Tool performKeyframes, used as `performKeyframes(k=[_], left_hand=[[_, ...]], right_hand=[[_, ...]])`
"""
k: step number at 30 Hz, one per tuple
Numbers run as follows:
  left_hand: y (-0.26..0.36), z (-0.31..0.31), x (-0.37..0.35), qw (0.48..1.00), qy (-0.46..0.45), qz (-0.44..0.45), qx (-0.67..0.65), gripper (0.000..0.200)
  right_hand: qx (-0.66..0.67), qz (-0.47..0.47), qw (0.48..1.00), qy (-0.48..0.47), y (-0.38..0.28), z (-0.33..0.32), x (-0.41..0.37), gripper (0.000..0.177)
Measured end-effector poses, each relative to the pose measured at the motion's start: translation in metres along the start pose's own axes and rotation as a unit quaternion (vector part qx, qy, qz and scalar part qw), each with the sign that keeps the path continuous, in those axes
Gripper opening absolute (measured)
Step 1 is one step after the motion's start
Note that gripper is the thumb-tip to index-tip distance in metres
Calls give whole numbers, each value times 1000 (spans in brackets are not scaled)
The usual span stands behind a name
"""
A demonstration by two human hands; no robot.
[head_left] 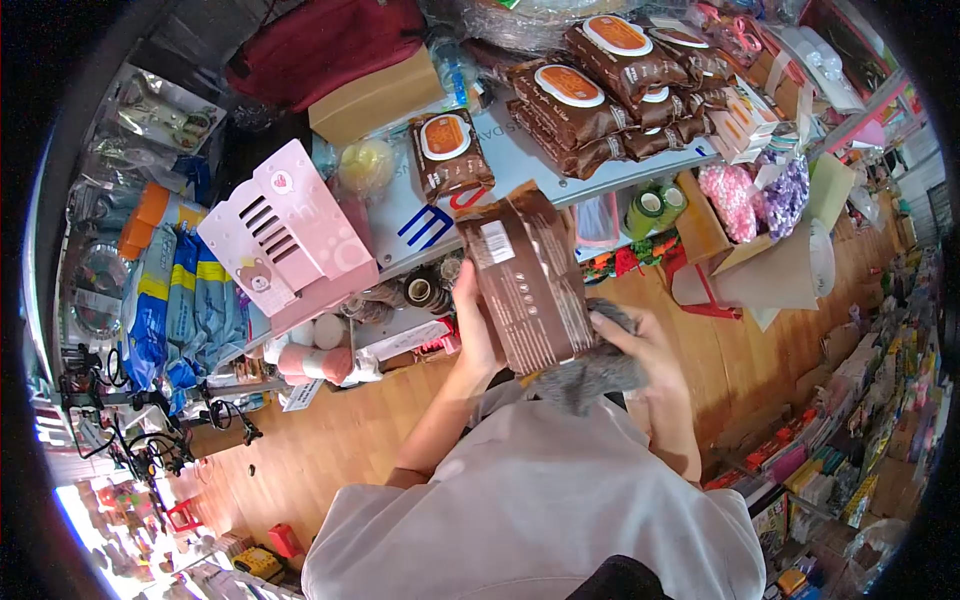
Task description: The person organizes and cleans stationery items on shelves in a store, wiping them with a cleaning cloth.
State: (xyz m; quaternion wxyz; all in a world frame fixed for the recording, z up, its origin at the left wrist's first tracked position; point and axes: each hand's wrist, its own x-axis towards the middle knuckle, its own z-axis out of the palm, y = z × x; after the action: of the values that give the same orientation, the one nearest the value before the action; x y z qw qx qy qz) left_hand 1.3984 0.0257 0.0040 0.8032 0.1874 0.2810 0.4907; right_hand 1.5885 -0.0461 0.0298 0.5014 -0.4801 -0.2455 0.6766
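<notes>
A brown pack of wet wipes (530, 290) is held up in front of my chest, its barcode and printed back facing me. My left hand (478, 318) grips the pack along its left edge. In my right hand (645, 345) a grey cloth (585, 375) is bunched against the pack's lower right corner. Another wipes pack (447, 150) with an orange and white lid lies on the counter just beyond. Farther right, several similar packs (570, 95) are piled up.
The grey-blue counter (390, 225) carries a pink bear-printed box (285, 235), a cardboard box (375, 95) and a dark red bag (330, 50). Blue packages (175, 290) stand at left. An open carton (710, 225) with pink and purple items is at right. Stocked shelves line the far right.
</notes>
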Motion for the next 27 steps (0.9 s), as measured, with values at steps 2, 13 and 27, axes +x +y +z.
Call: performKeyframes(k=[2, 13, 27], left_hand=[[6, 2, 4, 990, -52, -7, -134, 65], [8, 14, -10, 968, -217, 68, -109, 71], [33, 16, -17, 995, 20, 85, 37, 72]], right_hand=[[-13, -43, 998, 35, -11, -6, -5, 25], [-614, -475, 630, -6, 13, 68, -4, 65], [-559, -457, 684, -104, 26, 79, 4, 68]])
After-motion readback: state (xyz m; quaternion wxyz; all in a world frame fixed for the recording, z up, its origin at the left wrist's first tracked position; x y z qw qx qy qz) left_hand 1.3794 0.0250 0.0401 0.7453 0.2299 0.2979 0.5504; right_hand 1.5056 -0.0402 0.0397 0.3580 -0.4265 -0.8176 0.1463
